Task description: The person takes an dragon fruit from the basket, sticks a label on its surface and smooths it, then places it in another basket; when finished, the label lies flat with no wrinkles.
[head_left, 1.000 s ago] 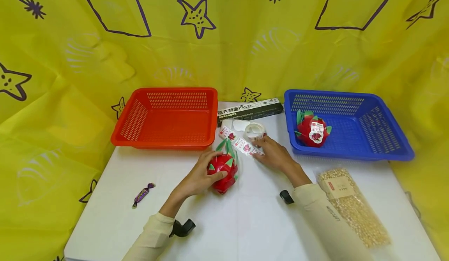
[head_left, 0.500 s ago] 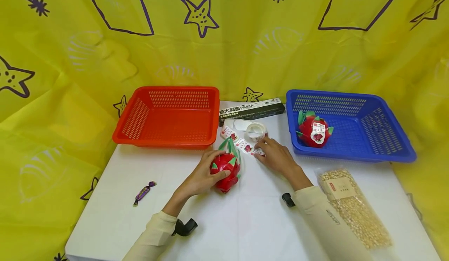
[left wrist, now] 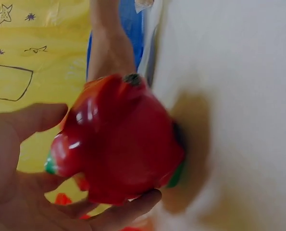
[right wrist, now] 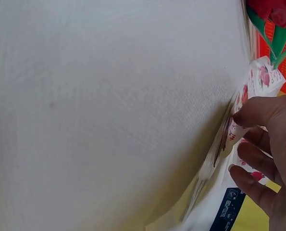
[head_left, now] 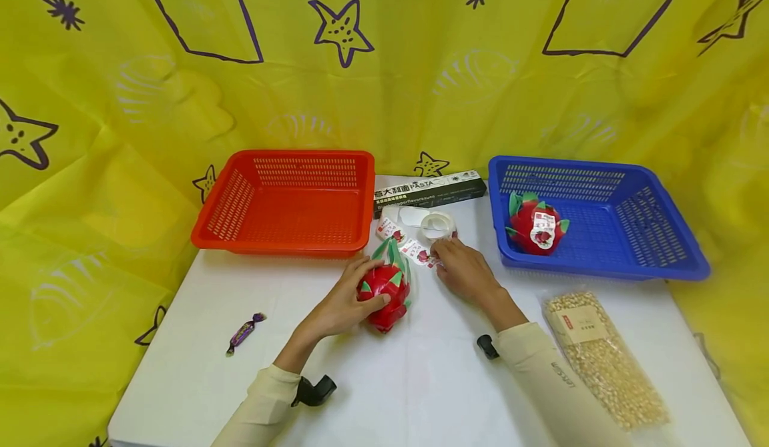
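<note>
My left hand grips a red dragon fruit with green leaf tips, standing on the white table near its middle. In the left wrist view the fruit's glossy underside faces the camera, with thumb and fingers round its side. A strip of dragon fruit stickers runs beyond the fruit, from a partly unwound sticker roll. My right hand pinches the strip's near end, the thumb on one face of it in the right wrist view. Part of the strip is hidden by the right fingers.
An orange-red basket stands back left. The blue basket at back right holds a second dragon fruit bearing a sticker. A pasta box lies between them. A purple-wrapped candy lies left, a bag of corn kernels right.
The right hand has drawn its fingers in slightly at the near end of the sticker strip. The left hand and the dragon fruit stay in place.
</note>
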`<state>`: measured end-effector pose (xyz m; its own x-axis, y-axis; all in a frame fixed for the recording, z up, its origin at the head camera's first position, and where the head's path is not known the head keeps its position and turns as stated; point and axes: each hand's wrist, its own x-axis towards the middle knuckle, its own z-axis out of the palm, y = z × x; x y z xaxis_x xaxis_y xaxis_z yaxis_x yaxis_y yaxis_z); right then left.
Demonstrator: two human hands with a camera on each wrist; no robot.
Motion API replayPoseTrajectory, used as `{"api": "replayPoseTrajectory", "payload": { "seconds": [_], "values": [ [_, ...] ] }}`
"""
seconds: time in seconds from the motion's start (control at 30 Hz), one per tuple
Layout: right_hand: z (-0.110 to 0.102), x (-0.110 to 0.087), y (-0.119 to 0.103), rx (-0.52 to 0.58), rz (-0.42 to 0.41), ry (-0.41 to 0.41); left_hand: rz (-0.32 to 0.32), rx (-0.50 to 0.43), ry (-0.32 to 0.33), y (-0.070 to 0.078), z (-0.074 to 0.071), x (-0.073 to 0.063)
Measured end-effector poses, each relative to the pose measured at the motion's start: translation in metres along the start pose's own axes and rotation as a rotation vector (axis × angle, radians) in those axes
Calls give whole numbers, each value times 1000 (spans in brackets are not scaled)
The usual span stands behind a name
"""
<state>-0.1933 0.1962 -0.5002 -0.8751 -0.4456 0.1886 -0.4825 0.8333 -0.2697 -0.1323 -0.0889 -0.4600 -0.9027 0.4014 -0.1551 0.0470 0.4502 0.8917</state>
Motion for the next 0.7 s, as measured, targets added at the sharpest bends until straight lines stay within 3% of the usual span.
{"api": "replayPoseTrajectory", "payload": {
  "seconds": [0.13,0.37,0.53,0.7],
  "values": [
    [0,-1,-1,-40,-14,4,68,68,-42,2,-8,-5],
    [-2,-2,0,-53,-39,-4,206,153,-175,-3,-18,-8],
    [-6,-4,-1,11,-1,-42,211,164,-212,-3,-21,-6],
    [-11,-5,-4,56,21,-18,188,143,-234,-3,-21,-4]
  ]
}}
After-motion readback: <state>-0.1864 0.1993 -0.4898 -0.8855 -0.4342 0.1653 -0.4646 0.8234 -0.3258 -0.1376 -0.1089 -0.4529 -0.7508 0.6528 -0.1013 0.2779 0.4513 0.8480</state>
